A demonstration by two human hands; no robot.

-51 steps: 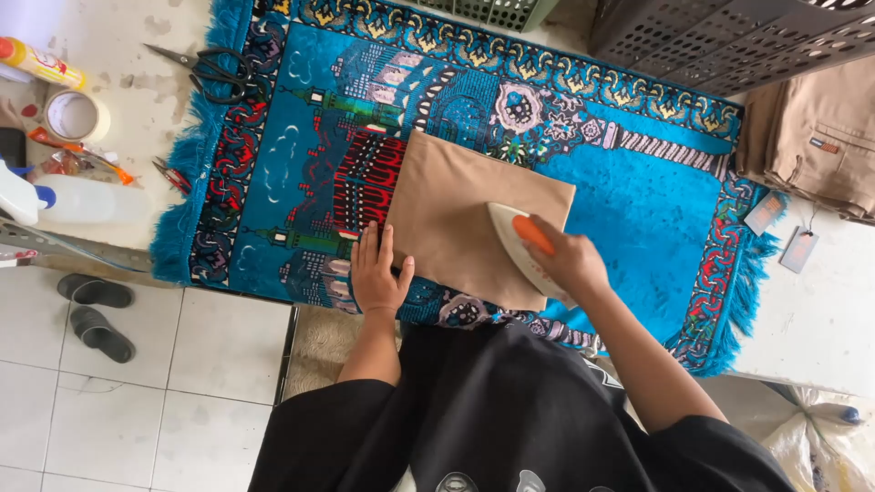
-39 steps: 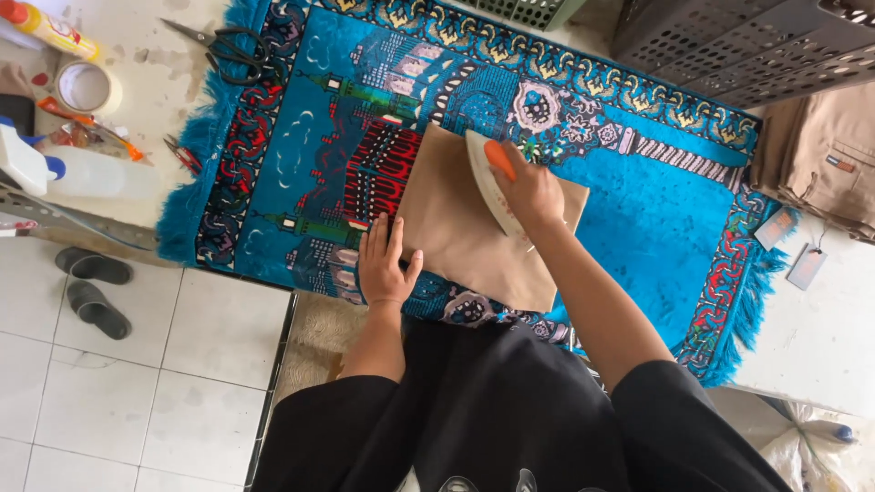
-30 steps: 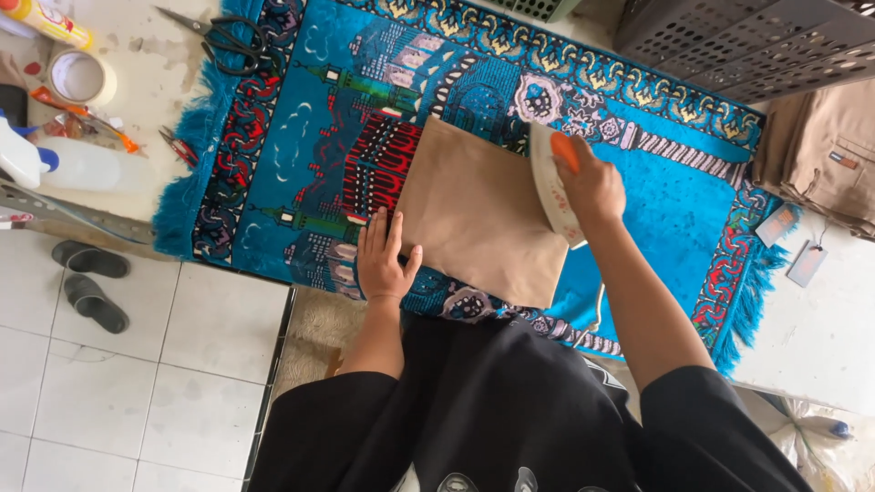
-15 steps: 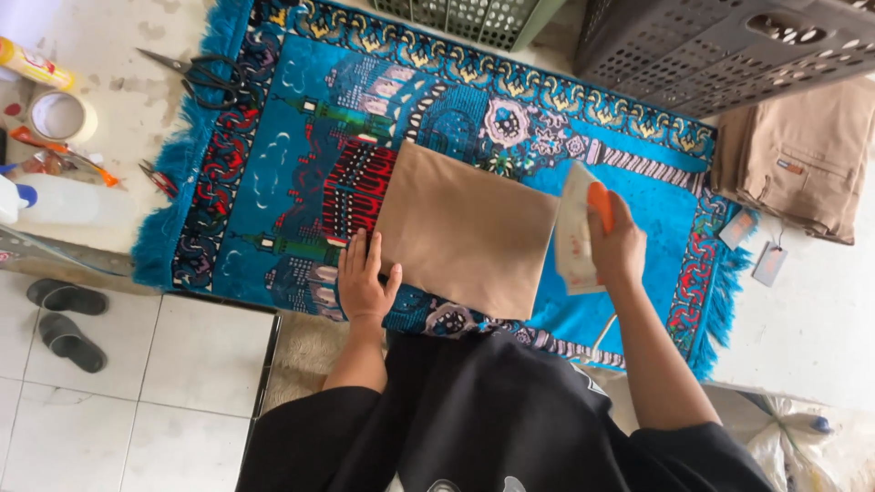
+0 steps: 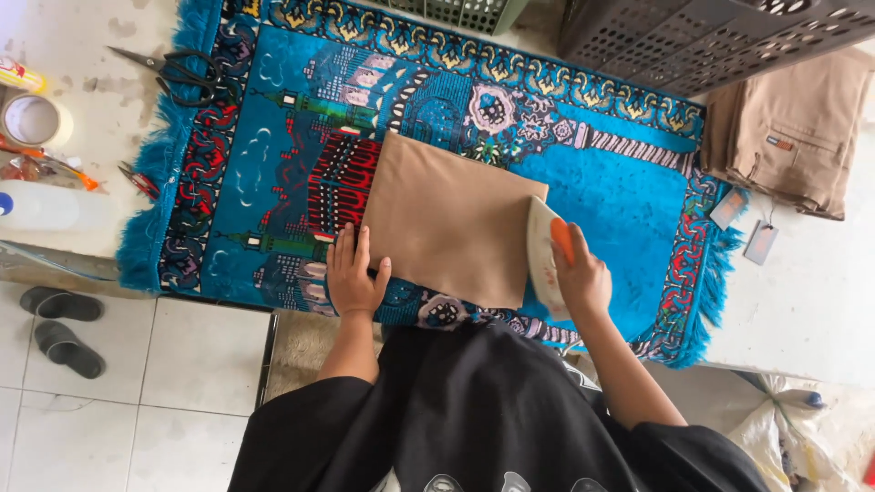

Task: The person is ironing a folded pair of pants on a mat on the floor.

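Tan folded cloth (image 5: 451,219) under left hand (image 5: 354,278)

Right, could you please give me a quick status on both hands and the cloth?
Left hand flat on the rug at the tan cloth's left edge. Right hand grips the iron at its right edge. Nothing lying on the cloth.

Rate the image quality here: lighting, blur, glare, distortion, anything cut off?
Head view: soft, even daylight with faint shadows; no glare on the rug or cloth. Focus is sharp on the left hand; the right hand and iron show only slight softness. Mild wide-angle bending shows at the edges; the crate and scissors sit near the frame's top, the crate cropped.
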